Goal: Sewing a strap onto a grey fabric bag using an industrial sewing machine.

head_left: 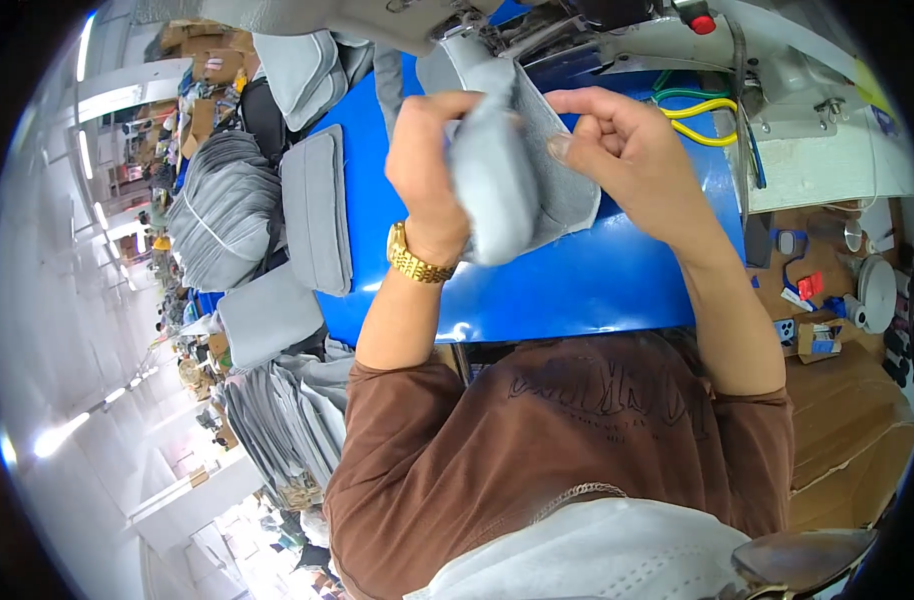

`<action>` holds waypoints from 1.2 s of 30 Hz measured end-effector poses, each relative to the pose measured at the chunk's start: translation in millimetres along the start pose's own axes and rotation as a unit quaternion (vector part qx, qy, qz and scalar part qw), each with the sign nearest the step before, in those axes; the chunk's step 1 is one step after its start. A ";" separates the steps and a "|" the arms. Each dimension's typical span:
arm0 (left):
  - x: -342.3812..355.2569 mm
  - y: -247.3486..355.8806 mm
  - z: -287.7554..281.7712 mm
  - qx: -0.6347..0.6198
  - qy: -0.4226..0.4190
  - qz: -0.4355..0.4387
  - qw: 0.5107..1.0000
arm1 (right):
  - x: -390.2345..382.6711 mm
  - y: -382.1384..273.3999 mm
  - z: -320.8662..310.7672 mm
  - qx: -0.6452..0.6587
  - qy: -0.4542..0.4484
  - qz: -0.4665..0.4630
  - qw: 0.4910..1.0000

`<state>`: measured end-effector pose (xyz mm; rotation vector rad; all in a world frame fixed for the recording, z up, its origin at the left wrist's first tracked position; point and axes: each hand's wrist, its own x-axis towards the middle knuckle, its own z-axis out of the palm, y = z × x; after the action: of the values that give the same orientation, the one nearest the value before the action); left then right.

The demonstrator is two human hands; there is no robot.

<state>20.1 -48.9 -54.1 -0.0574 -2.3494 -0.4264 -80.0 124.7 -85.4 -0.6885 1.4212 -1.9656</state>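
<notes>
My left hand point(427, 170), with a gold watch on its wrist, is closed on a light grey fabric piece point(492, 185) that is smeared by motion. Behind that piece lies a darker grey face of fabric point(562, 190); whether the two are one folded piece, I cannot tell. My right hand point(642, 165) has its fingers curled, thumb and forefinger at the right edge of the darker fabric. Both hands are above the blue tabletop point(577, 290), just in front of a sewing machine point(637, 45).
Yellow-handled scissors point(712, 122) lie right of my right hand, beside a green handle point(677, 94). A flat grey stitched panel point(315, 210) rests on the table's left edge. Further left is a tied bundle of grey pieces point(222, 215). Cardboard point(847, 430) lies at the lower right.
</notes>
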 end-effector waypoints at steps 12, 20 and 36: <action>-14.4 24.3 3.4 0.007 0.025 -0.024 0.999 | -1.6 10.0 4.4 0.041 -0.030 0.019 0.999; -1.3 22.1 4.6 0.004 -0.045 -0.021 0.999 | 19.4 16.1 3.3 0.017 -0.020 -0.042 0.999; 1.6 5.8 0.4 0.030 -0.118 -0.023 0.992 | 21.6 6.5 8.7 -0.110 0.014 -0.006 0.994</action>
<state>19.7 -43.4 -51.6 -0.0259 -2.5990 -0.3895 -87.2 101.8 -87.8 -0.7705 1.6704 -1.8514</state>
